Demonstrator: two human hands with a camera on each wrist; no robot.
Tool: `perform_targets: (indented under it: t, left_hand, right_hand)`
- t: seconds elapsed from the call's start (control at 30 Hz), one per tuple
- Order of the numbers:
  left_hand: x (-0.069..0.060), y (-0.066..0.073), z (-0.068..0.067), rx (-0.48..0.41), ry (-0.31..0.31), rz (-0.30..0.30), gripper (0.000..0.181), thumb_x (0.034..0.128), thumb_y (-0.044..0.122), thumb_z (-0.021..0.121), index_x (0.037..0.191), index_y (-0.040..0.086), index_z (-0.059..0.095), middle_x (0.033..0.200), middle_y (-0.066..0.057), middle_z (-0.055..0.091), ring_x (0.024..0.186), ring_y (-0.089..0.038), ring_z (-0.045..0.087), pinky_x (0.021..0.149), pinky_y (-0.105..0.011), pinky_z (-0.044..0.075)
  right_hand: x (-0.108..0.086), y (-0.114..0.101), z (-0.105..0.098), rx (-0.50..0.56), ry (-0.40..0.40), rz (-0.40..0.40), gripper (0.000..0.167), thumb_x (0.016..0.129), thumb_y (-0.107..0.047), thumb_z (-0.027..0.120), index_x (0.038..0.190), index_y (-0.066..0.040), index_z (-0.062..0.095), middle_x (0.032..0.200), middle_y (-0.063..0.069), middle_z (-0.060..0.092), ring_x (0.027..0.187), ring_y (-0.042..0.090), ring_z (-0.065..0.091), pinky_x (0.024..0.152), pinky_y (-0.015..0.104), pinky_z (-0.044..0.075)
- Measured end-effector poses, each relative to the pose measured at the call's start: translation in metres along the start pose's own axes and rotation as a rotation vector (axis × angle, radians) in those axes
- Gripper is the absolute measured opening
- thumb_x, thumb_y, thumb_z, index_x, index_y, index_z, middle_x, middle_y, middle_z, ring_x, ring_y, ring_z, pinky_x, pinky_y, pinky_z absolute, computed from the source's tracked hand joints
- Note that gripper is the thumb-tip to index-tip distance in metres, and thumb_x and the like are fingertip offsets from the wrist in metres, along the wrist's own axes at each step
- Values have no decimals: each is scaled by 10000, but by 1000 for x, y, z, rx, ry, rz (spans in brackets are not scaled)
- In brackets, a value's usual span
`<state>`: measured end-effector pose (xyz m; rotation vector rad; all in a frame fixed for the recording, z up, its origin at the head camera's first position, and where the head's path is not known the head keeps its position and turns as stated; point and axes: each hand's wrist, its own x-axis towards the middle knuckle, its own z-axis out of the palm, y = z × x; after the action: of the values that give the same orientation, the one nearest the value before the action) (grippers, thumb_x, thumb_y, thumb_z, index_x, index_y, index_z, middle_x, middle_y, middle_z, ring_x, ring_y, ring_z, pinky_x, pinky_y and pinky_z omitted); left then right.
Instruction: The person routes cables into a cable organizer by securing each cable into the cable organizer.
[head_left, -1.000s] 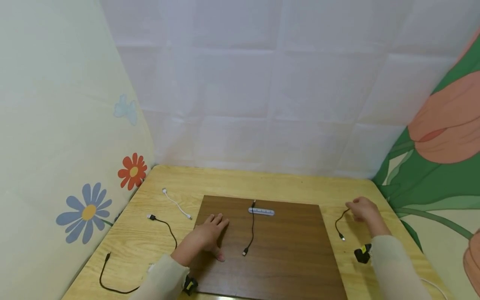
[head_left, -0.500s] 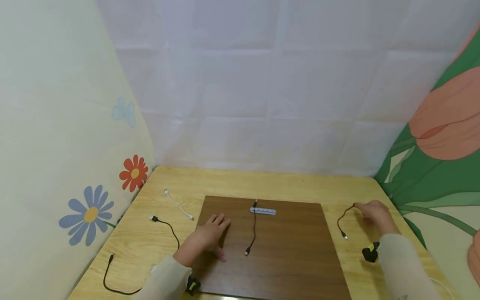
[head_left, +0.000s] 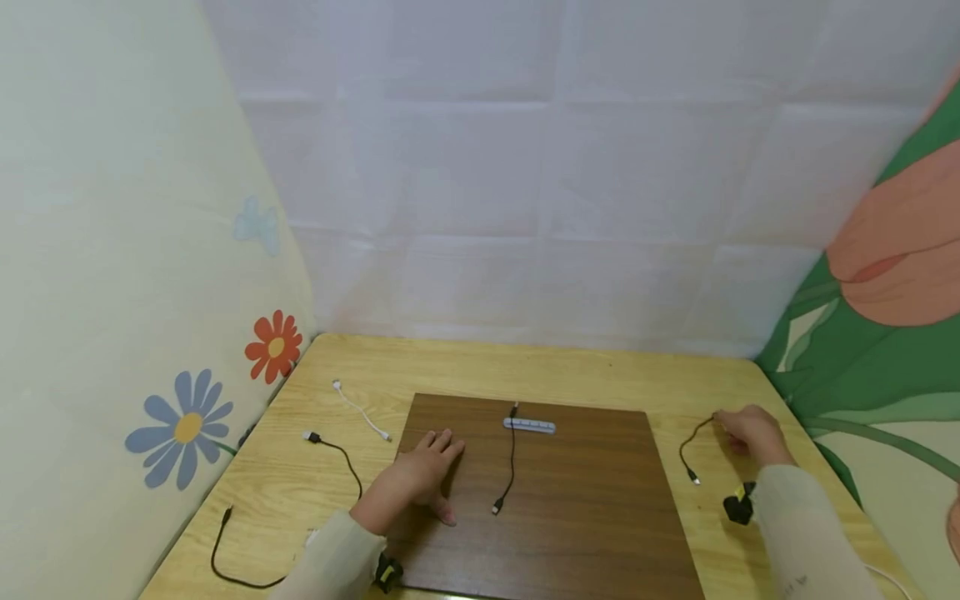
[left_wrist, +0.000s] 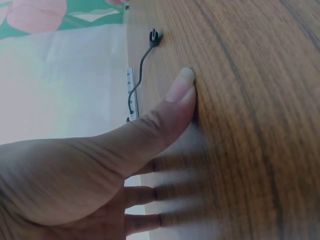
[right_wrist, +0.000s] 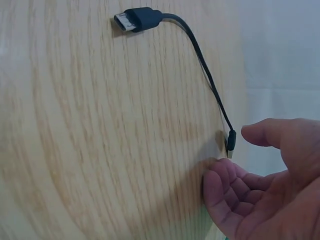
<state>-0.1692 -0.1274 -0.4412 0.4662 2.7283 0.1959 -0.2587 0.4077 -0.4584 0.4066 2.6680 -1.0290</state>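
My left hand (head_left: 418,477) rests on the brown board (head_left: 570,500), fingers spread; in the left wrist view its thumb and fingertips touch the wood. Right of it, a black cable (head_left: 512,458) lies on the board, its upper end across a light strip (head_left: 536,426). My right hand (head_left: 753,435) is at the far end of another black cable (head_left: 684,442) on the table's right side. In the right wrist view, this cable's small end (right_wrist: 231,141) sits between the parted thumb and loosely curled fingers, clear of the thumb; fingertip contact is unclear.
Left of the board lie a white cable (head_left: 362,410) and black cables (head_left: 341,452), (head_left: 225,567) one partly behind the left sleeve. A white cord (head_left: 888,577) is at the lower right. Fabric walls enclose the table (head_left: 585,371).
My right hand has moved rightward, and the far end of its cable now lies farther right. The thumb stands off that end now. My left hand stays on the board.
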Motion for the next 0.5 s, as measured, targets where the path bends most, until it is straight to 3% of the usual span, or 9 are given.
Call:
perform_targets:
  t: [0.13, 0.5]
  left_hand:
    - [0, 1, 0, -1, -11, -11, 1128, 624, 438, 948, 1549, 108, 393, 1637, -169, 288, 1506, -410, 249, 1046, -697, 380]
    - [0, 3, 1, 6, -13, -14, 1134, 623, 460, 940, 1553, 116, 389, 1639, -167, 286, 1508, -401, 251, 1040, -711, 375]
  right_hand:
    - [2, 2, 3, 1, 11, 9, 393, 949, -278, 493, 584, -132, 471, 541, -9, 509, 544, 163, 558, 570, 305, 488]
    - [2, -5, 8, -171, 57, -7, 504, 986, -379, 480, 529, -170, 442, 504, -2, 492, 484, 165, 490, 541, 322, 398]
